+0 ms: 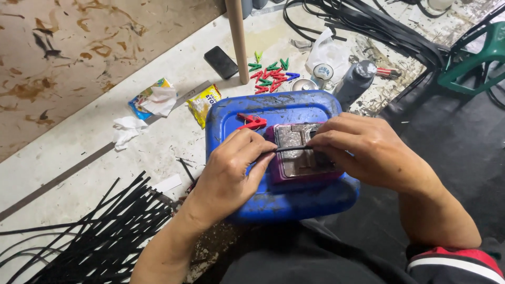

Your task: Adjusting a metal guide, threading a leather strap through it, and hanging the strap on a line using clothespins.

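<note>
Fingers (259, 152) of the left hand (231, 171) pinch one end of a thin black strip (292, 149), thumb pressed against forefinger so the end cannot slip. To the far left, a loose bundle of black strips (105, 231) lies fanned on the bench (79, 179), near that arm and within easy reach. Behind it sit crumpled tissue (128, 129) and two snack wrappers (202, 103). The held strip runs level across a purple block with a metal plate (297, 155), which rests on a blue plastic lid (284, 197) serving as a raised work surface. A red clip (251, 122) lies on the lid just beside the block. Further back, coloured clips (271, 78) are heaped near a wooden post (238, 39). The right hand (368, 152) pinches the strip's other end, fingers closed together, keeping it taut over the plate.
</note>
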